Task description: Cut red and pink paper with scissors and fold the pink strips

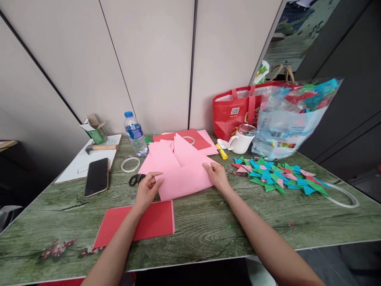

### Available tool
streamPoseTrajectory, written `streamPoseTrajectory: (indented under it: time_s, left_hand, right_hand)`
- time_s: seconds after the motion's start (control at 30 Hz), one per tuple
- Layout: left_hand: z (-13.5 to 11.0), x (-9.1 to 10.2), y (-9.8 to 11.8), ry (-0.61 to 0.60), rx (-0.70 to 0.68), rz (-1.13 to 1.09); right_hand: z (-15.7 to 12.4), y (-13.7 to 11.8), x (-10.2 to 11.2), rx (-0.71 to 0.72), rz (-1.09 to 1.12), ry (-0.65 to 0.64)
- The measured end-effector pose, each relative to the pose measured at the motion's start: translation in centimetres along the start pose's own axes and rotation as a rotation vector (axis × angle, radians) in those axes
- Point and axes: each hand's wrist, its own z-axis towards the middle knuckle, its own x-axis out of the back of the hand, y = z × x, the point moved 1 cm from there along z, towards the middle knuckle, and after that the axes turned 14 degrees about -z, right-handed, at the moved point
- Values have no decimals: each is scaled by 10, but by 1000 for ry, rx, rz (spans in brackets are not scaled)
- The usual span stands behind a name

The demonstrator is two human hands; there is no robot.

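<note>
A pink paper sheet point(184, 178) lies on the green wood-pattern table point(208, 230), on top of other pink sheets point(166, 155). My left hand point(147, 190) pinches its left edge with fingers closed. My right hand point(217, 174) presses and grips its upper right corner. A red sheet point(149, 224) lies flat just in front of my left hand. Black scissors point(135, 179) rest left of the pink sheet, partly under it.
A phone point(97, 176), tape ring point(130, 164), water bottle point(135, 133), hammer point(99, 147) and small green carton point(95, 130) sit at the left. At the right lie a glue stick point(222, 151), white mug point(241, 141), red bag point(235, 111), plastic bag point(288, 119) and several folded paper triangles point(276, 176).
</note>
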Motion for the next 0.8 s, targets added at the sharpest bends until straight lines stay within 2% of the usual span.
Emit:
streamPoseTrajectory:
  time_s: [0.17, 0.53, 0.67, 0.8]
  left_hand:
    - [-1, 3, 0, 87, -41, 50]
    - [0, 6, -1, 132, -16, -7]
    - [0, 7, -2, 132, 11, -52]
    - [1, 7, -3, 127, 26, -76]
  right_hand:
    - [-1, -3, 0, 22, 43, -21]
    - [-3, -3, -1, 49, 85, -15]
    - [-4, -6, 1, 51, 211, -40]
    - [-5, -10, 1, -30, 414, -157]
